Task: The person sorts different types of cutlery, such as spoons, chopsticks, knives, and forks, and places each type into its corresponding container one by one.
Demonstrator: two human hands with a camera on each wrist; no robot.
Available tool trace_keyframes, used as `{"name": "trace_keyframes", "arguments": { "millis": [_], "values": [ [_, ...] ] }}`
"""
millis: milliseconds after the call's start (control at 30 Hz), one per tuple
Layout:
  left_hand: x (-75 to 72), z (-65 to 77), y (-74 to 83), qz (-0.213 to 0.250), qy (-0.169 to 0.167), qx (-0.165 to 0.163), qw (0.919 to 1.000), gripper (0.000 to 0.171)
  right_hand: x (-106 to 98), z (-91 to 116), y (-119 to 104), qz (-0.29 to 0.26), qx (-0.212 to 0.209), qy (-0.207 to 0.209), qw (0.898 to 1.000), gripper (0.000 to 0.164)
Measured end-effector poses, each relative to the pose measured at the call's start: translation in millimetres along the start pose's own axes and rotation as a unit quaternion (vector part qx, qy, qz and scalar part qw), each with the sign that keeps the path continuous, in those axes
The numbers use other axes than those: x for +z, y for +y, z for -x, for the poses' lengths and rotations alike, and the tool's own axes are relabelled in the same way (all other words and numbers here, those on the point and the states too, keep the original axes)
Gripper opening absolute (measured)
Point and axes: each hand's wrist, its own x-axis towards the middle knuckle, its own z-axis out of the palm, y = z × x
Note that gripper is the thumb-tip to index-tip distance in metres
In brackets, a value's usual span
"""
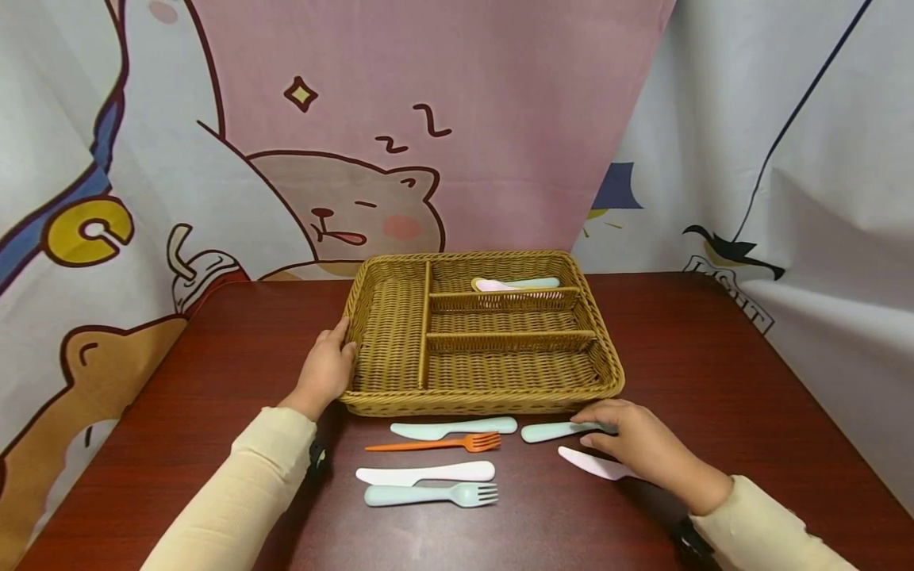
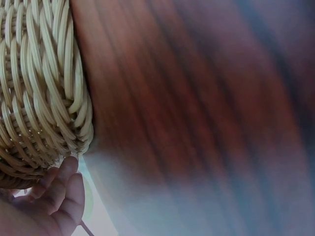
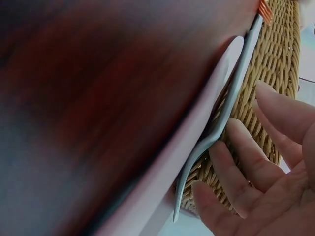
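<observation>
My left hand (image 1: 324,369) rests against the left side of a wicker basket (image 1: 480,403), fingertips at its rim. In the left wrist view, the fingers lie along the basket's woven outer wall (image 2: 39,83). My right hand (image 1: 635,436) is in front of the basket's right corner, over a mint-green utensil (image 1: 546,431). Its far end is covered by the hand in the head view; a bend shows near my fingertips (image 3: 219,147) in the right wrist view. Beside it, a pale pink knife (image 1: 589,462) lies partly under the hand.
Left of my right hand lie a mint knife (image 1: 453,428), an orange fork (image 1: 432,444), a white knife (image 1: 428,473) and a mint fork (image 1: 421,495). Dividers split the basket; its back right compartment holds a pink-headed utensil (image 1: 489,285) among others. A printed curtain (image 1: 500,143) hangs behind.
</observation>
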Motion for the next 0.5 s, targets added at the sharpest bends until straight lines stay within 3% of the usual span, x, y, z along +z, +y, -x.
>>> {"name": "trace_keyframes", "arguments": {
  "millis": [267,500],
  "values": [
    [-0.1,-0.2,-0.7,0.001,0.002,0.007,1.0,0.056,0.5,-2.3,1.7,0.026,-0.008,-0.036,0.999,0.018],
    [-0.1,-0.3,-0.3,0.0,0.006,0.009,0.9999,0.055,0.0,-6.2,3.0,0.039,0.015,-0.055,0.998,0.021]
  ]
}}
